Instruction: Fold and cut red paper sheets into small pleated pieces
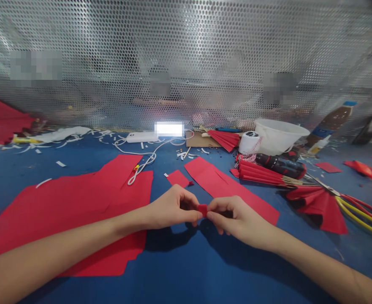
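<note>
Matt finish on the small red paper square (202, 210) and large red paper sheet (62, 207); bright, silvery perforated metal panel (186, 50); smooth white plastic bowl (279, 137); dull brown cardboard (198, 141); glossy plastic bottle (333, 120); smooth, faintly shiny blue tabletop (179, 278).

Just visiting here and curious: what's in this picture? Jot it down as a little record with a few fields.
Hands: left hand, right hand
Held between fingertips: small red paper piece
Nearest: long red paper strip
Also there: large cut red paper sheet, pleated red paper fan, white plastic bowl
Surface: blue work surface
</note>
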Available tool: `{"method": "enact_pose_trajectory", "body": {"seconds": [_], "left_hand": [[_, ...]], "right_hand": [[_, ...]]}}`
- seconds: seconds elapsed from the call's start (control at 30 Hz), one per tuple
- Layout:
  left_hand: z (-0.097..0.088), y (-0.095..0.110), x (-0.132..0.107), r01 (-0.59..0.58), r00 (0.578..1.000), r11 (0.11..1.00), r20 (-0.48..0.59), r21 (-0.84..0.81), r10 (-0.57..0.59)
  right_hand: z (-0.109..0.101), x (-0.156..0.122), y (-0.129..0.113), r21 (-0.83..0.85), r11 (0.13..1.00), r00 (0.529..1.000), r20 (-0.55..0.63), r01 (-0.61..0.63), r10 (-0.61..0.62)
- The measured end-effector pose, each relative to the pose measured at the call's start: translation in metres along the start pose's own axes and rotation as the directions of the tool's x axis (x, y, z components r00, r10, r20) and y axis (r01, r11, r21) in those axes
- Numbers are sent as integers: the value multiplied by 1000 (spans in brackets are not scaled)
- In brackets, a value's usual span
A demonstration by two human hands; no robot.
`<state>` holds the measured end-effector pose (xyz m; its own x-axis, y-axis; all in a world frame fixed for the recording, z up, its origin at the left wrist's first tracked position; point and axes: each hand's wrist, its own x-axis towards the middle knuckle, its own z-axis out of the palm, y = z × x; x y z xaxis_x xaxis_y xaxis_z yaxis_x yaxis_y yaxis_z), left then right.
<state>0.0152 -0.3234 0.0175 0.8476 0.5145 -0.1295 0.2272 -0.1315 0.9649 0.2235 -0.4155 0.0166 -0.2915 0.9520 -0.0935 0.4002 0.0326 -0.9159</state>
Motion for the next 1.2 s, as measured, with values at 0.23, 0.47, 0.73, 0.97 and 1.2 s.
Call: {"method": "enact_pose_trajectory", "body": {"seconds": [0.23,0.47,0.73,0.97,1.2], "left_hand": [[1,3,0,30,1000,999,2,35,-30],[3,9,0,35,999,994,17,101,-36],[3,-2,-1,-33,999,994,-16,105,35],[4,-6,-2,-57,998,988,-13,145,60],[4,-7,-2,-55,998,988,-12,147,58]], "right_hand": [[0,0,4,50,999,999,-42,1,1],[2,-1,4,-16,998,996,-69,62,-63],[6,-2,3,-106,990,993,-70,88,-96],[8,-6,6,-243,959,982,-81,147,-172],[8,-5,9,-304,935,967,-117,183,-227]]}}
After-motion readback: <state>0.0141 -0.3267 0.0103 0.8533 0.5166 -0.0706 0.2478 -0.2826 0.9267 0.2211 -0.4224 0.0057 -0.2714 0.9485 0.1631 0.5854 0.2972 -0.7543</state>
